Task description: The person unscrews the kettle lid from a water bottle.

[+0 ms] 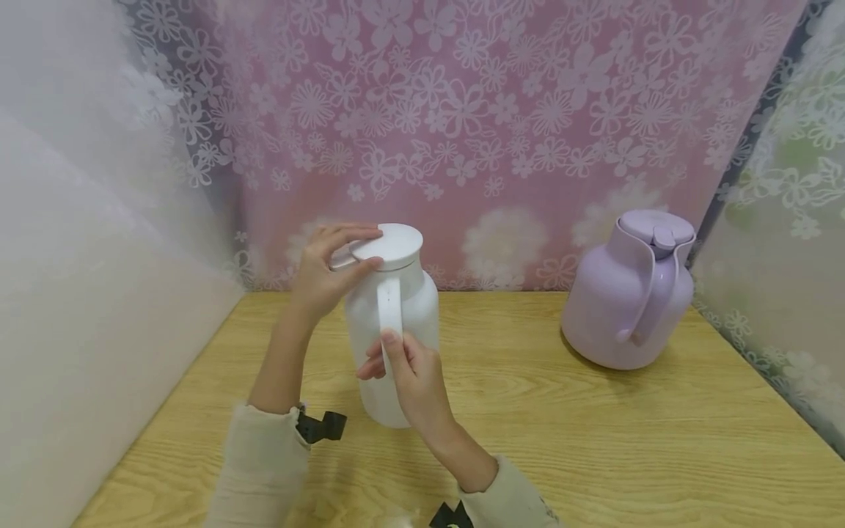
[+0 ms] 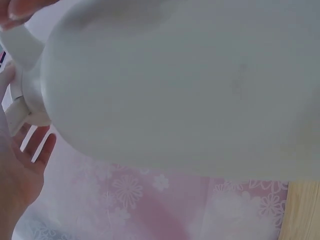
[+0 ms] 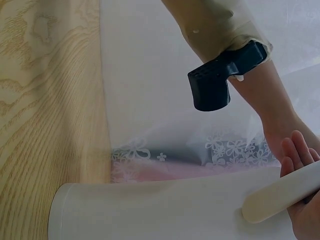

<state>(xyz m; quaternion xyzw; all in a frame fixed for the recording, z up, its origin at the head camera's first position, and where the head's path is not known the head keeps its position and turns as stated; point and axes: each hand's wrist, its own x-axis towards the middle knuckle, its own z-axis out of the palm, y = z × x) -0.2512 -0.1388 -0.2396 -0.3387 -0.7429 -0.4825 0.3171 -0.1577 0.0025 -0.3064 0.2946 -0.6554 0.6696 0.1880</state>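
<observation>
A white vacuum jug (image 1: 425, 308) stands upright on the wooden table, its handle (image 1: 389, 304) facing me. My left hand (image 1: 317, 279) holds the round white lid (image 1: 399, 240) from the left, thumb at the near rim and fingers over the far side. Lower down, my right hand (image 1: 422, 381) grips the handle, with the thumb along its outer face and the fingers passing behind it. The left wrist view is mostly filled by the jug's smooth body (image 2: 170, 90). In the right wrist view the handle's lower end (image 3: 260, 207) crosses the right palm.
To the right stands a lilac jug (image 1: 610, 301) with a lid and its own handle. Pink floral cloth (image 1: 462, 132) hangs behind the table (image 1: 515, 440), and pale sheets (image 1: 99, 257) line both sides. Black straps (image 1: 323, 425) sit at the sleeve cuffs.
</observation>
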